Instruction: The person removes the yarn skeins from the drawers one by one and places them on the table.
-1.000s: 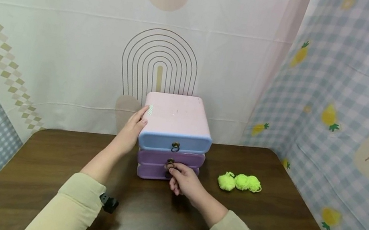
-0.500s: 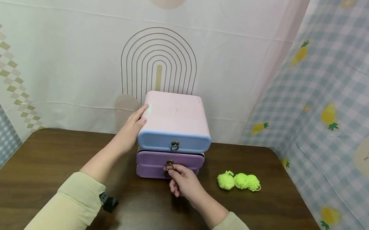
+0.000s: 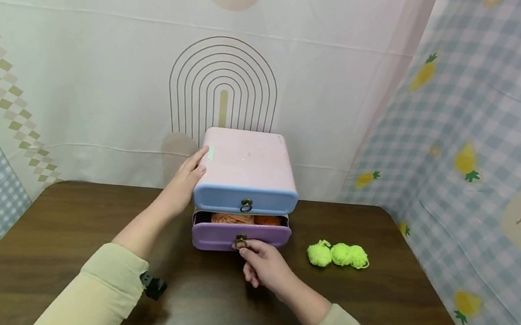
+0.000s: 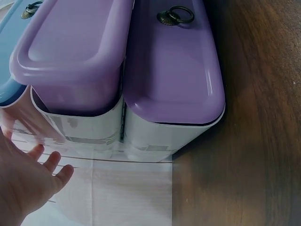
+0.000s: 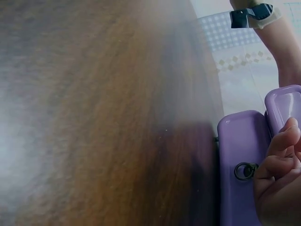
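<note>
The purple middle drawer (image 3: 213, 235) stands partly out, just below frame centre; your right hand (image 3: 270, 268) pinches its ring pull (image 3: 241, 237), while your left hand (image 3: 182, 185) rests straight-fingered against the pink cabinet (image 3: 248, 157).

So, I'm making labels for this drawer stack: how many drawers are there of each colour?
Blue: 1 (top drawer)
Purple: 2 (middle drawer, pulled partly out; bottom drawer)
Total: 3 drawers
</note>
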A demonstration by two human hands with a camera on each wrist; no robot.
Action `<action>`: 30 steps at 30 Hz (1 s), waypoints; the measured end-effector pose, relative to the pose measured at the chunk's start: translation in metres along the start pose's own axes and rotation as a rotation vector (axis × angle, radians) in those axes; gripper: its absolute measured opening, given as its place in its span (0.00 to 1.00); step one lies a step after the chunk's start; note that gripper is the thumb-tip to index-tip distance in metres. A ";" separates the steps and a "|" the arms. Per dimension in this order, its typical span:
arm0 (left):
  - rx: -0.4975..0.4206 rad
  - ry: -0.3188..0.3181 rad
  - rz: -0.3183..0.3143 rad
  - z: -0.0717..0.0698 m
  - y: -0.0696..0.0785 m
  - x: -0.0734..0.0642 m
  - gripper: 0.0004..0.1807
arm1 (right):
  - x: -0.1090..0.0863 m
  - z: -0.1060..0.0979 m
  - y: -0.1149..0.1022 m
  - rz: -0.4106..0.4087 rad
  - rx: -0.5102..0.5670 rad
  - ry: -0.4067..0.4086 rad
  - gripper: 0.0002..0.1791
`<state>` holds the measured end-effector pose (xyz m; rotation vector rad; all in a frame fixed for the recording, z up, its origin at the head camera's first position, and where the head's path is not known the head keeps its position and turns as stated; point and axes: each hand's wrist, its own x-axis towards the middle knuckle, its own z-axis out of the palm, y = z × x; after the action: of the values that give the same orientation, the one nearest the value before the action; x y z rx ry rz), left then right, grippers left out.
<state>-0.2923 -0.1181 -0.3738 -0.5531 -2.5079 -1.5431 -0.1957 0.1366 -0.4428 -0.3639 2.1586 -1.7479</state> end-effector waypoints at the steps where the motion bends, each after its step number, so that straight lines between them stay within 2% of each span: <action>1: 0.002 0.003 0.003 0.000 0.000 0.000 0.31 | -0.001 0.000 0.000 -0.002 -0.002 -0.003 0.18; 16: 0.000 0.001 0.017 0.000 0.000 0.000 0.32 | -0.030 0.005 -0.005 -0.019 -0.076 -0.087 0.17; 25: -0.004 0.002 0.019 0.001 -0.001 0.000 0.32 | -0.043 0.004 -0.002 -0.017 -0.135 -0.116 0.18; 30: -0.015 0.000 0.017 0.001 0.000 -0.001 0.32 | -0.049 0.004 0.001 -0.017 -0.133 -0.126 0.17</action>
<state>-0.2909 -0.1176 -0.3745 -0.5752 -2.4869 -1.5571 -0.1491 0.1529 -0.4402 -0.5129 2.1924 -1.5501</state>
